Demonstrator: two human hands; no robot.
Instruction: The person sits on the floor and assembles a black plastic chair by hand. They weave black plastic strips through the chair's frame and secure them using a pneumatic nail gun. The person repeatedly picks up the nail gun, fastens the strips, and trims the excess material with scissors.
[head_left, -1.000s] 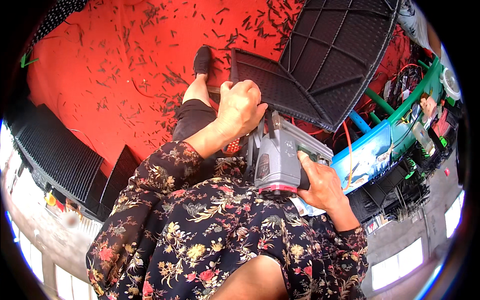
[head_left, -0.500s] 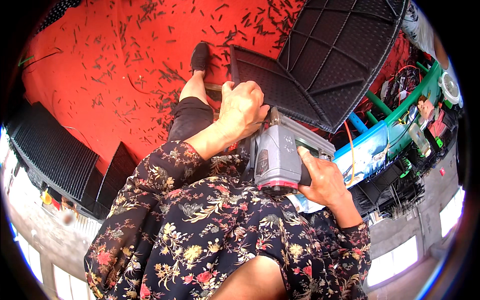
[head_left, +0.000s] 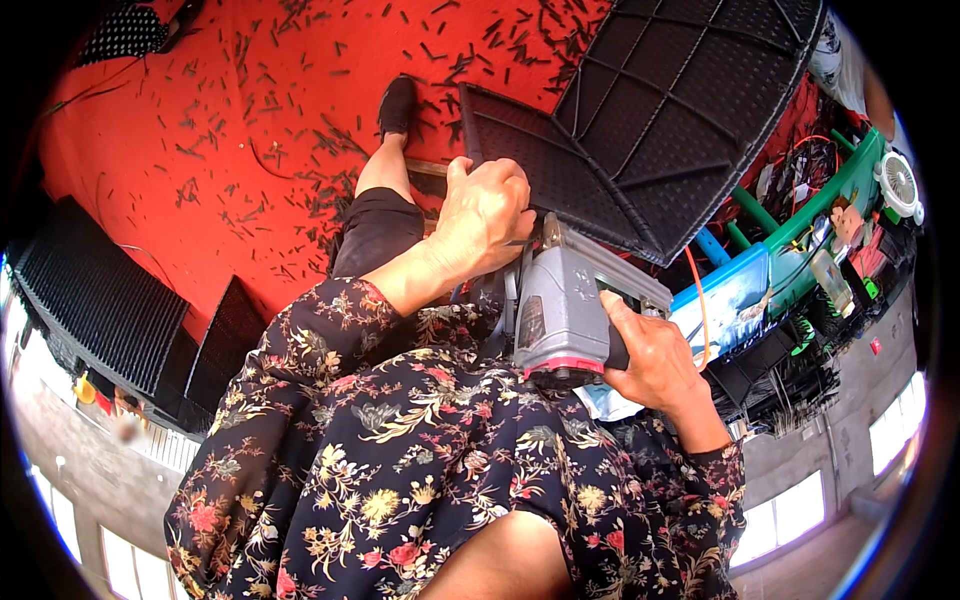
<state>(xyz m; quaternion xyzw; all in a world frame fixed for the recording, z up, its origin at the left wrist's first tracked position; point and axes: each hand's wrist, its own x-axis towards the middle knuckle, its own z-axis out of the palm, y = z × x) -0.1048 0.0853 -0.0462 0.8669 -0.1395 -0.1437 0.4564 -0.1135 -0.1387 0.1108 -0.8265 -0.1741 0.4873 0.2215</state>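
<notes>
My right hand (head_left: 655, 355) is wrapped round the handle of a grey pneumatic stapler (head_left: 562, 310) with a red end cap. Its nose points away from me, against the near edge of a black woven wicker furniture piece (head_left: 680, 110) with a ribbed frame. To the left of that nose, my left hand (head_left: 485, 212) is closed, thumb on top, by the near corner of the smaller wicker panel (head_left: 540, 150). Whatever its fingers grip is hidden, though a thin dark strip shows beside them.
Short black scraps are strewn over the red floor covering (head_left: 220, 160). Black woven panels (head_left: 100, 300) stand at left. On the right are a green-framed table (head_left: 840, 215), a small white fan (head_left: 900, 185), an orange hose (head_left: 700, 300) and part of another person (head_left: 840, 60).
The view has shifted slightly, showing more of a dark dotted thing at the upper left. My hands, the stapler and the wicker piece keep almost the same places.
</notes>
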